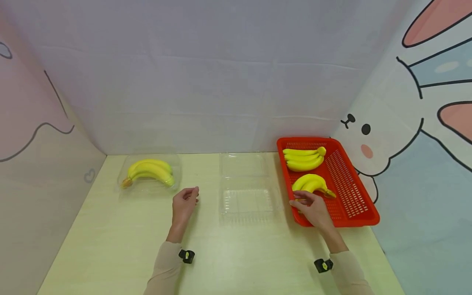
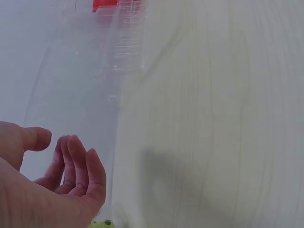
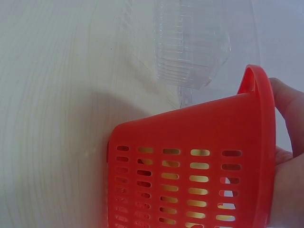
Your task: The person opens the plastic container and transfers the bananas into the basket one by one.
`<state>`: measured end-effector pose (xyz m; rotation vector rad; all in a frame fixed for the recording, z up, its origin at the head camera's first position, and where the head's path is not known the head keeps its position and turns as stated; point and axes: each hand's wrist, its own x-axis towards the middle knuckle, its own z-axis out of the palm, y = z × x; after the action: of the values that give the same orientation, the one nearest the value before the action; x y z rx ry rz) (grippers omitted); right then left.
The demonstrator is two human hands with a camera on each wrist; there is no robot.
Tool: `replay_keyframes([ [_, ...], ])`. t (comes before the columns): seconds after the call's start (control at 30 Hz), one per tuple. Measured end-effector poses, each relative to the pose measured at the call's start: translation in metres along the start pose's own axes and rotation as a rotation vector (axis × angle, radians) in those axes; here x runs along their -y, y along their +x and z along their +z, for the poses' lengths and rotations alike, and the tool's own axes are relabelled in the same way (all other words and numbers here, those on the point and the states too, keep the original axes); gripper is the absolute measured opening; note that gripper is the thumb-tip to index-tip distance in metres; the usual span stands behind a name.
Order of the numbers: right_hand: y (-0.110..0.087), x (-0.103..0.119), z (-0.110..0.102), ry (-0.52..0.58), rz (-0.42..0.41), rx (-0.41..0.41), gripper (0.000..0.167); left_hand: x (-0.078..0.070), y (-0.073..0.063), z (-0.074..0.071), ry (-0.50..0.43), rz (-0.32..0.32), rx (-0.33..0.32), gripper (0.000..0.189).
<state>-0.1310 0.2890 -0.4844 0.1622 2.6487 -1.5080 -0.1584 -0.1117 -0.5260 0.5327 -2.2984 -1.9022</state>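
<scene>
My left hand (image 1: 184, 203) hovers above the table between two clear containers, fingers loosely bent and holding nothing; the left wrist view shows its thumb apart from the fingers. My right hand (image 1: 311, 207) is over the near left corner of a red basket (image 1: 359, 221), fingers bent and thumb apart. In the right wrist view the basket's wall partly hides this hand, which shows just above the rim. Just beyond its fingertips lies a banana bunch (image 1: 309, 181). Another bunch (image 1: 304, 159) lies at the basket's far end. Yellow shows through the basket's slots in the right wrist view.
A clear plastic clamshell box (image 1: 247, 200) stands opened flat in the middle of the table. At the left, another clear box (image 1: 177, 164) contains a banana bunch (image 1: 149, 170). A pale cloth wall (image 1: 206, 102) rises behind, and printed panels stand at both sides.
</scene>
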Motion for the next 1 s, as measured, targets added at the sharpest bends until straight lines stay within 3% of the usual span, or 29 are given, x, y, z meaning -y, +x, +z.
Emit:
replay_keyframes([
  [0.23, 0.000, 0.001, 0.001, 0.009, -0.024, 0.003, 0.046, 0.000, 0.001, -0.007, 0.011, -0.003, -0.019, 0.031],
  [1.0, -0.001, -0.002, 0.001, 0.008, -0.029, -0.010, 0.044, -0.002, 0.000, -0.027, -0.110, -0.006, -0.083, 0.035],
])
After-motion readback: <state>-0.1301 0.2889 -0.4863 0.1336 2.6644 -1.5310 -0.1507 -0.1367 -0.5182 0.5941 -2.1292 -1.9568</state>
